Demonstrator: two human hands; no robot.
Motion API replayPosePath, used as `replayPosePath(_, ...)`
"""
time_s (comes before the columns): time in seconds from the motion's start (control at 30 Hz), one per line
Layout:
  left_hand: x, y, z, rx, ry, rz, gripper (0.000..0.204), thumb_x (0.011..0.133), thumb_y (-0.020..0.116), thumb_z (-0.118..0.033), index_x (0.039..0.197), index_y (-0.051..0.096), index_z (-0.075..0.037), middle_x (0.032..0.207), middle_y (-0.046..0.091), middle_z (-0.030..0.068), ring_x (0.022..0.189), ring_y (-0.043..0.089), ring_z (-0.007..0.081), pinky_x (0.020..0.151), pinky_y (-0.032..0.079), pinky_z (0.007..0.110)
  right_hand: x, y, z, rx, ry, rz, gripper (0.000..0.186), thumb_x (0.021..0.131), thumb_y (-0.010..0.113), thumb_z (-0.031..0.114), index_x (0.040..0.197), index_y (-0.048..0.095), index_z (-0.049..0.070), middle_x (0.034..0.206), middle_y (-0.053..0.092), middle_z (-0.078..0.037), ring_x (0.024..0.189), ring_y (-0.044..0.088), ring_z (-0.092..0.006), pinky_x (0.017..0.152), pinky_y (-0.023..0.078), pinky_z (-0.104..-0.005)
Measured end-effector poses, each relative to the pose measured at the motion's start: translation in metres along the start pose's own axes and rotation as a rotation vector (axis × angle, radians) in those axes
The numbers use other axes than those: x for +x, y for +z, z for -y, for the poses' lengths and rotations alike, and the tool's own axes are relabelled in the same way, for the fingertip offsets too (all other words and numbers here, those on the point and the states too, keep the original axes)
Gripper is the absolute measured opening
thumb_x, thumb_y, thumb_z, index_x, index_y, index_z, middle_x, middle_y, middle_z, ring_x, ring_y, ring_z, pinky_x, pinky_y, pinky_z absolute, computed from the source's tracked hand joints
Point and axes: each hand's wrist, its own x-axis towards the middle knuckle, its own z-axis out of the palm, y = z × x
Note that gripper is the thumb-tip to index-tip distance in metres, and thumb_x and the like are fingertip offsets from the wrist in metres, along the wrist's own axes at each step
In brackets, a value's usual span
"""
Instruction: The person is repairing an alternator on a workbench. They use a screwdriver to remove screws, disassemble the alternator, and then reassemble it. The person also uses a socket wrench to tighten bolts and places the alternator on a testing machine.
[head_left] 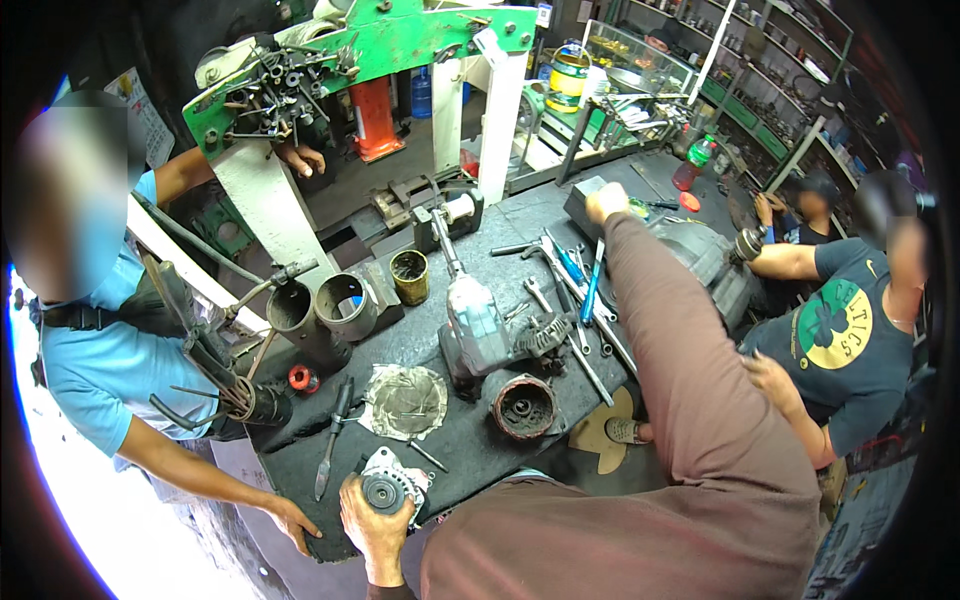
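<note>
At the near edge of the dark workbench (300, 440), my left hand (372, 525) wraps round an alternator front housing with a pulley (385, 490). My right arm stretches far across the bench. Its hand (606, 203) is closed at the near end of a grey metal block (585, 205); whatever it may grip is hidden. Several wrenches (590, 375) and blue-handled tools (592, 283) lie below that forearm. Close to the alternator are a thin screwdriver-like tool (430, 456) and a dirty round sheet (405, 402). An impact wrench (478, 325) lies mid-bench beside a round wound motor part (524, 405).
Metal cylinders (345, 310), a grimy can (409, 277) and a tool holder (255, 400) line the left side. A green press frame (420, 50) rises behind. One person's hand (292, 520) rests at the left corner; another person (840, 330) stands right. A large grey casing (700, 255) sits far right.
</note>
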Motion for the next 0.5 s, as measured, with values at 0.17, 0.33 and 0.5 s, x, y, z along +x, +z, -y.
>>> replayPosePath(0.17,0.001,-0.005,-0.007,-0.009,-0.035,0.002,0.084,0.060,0.095,-0.028,0.131,0.058,-0.005,0.134,0.063,0.0195,0.126,0.062,0.0432,0.106,0.051,0.053,0.146,-0.077,0.007,0.003,-0.272,-0.505,0.050,0.096,0.070,0.041,0.120,0.074,-0.002,0.125,0.075,-0.030,0.117,0.073,-0.0434,0.103,0.057,-0.0521)
replayPosePath(0.33,0.002,-0.023,-0.028,0.076,-0.145,0.054,0.079,0.060,0.095,-0.033,0.127,0.063,-0.006,0.143,0.063,0.0199,0.130,0.063,0.0422,0.111,0.050,0.052,0.247,-0.077,-0.002,-0.536,-0.474,-0.320,0.046,0.108,0.051,0.036,0.125,0.080,0.004,0.131,0.074,-0.026,0.118,0.071,-0.0430,0.109,0.052,-0.0521)
replayPosePath(0.5,0.003,-0.019,-0.018,0.008,-0.111,0.049,0.077,0.061,0.093,-0.035,0.127,0.067,-0.005,0.146,0.064,0.0201,0.135,0.061,0.0410,0.115,0.048,0.050,0.367,-0.108,-0.060,-0.813,-0.505,-0.295,0.040,0.110,0.050,0.045,0.134,0.075,0.025,0.129,0.075,-0.022,0.117,0.074,-0.0420,0.098,0.059,-0.0551)
